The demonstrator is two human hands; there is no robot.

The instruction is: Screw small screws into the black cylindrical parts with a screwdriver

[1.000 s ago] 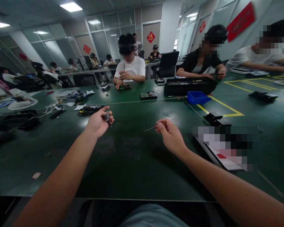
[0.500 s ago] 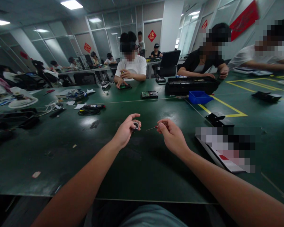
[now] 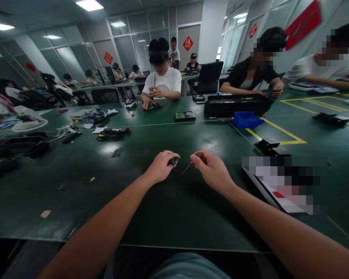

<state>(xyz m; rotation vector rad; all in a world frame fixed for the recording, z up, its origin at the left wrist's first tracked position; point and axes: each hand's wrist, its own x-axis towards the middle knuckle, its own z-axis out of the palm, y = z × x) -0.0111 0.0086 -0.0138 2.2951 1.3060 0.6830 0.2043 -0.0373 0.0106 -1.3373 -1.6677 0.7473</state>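
My left hand (image 3: pixel 160 166) is closed around a small dark cylinder (image 3: pixel 174 160) with a shiny metal rim; its ringed end faces right, and the fingers hide the rest. What the cylinder is I cannot make out. In my right hand (image 3: pixel 211 167) is a thin screwdriver (image 3: pixel 188 167), its shaft slanting down and left. Fingers and thumb wrap its handle. The screwdriver's tip is apart from the cylinder, with a short gap between. Both hands are above the green table (image 3: pixel 151 221).
A printed box or booklet (image 3: pixel 279 195) lies right of my right arm. Farther off are a blue bin (image 3: pixel 247 120), a black casing (image 3: pixel 238 105), a circuit-board device (image 3: pixel 185 116) and a coiled black cable (image 3: pixel 113 134). Co-workers sit across the table, one handling a board (image 3: pixel 154 106).
My left hand has turned over and moved slightly right and down, its raised finger now curled onto the cylinder. The screwdriver's tip has dipped to point more steeply downward.
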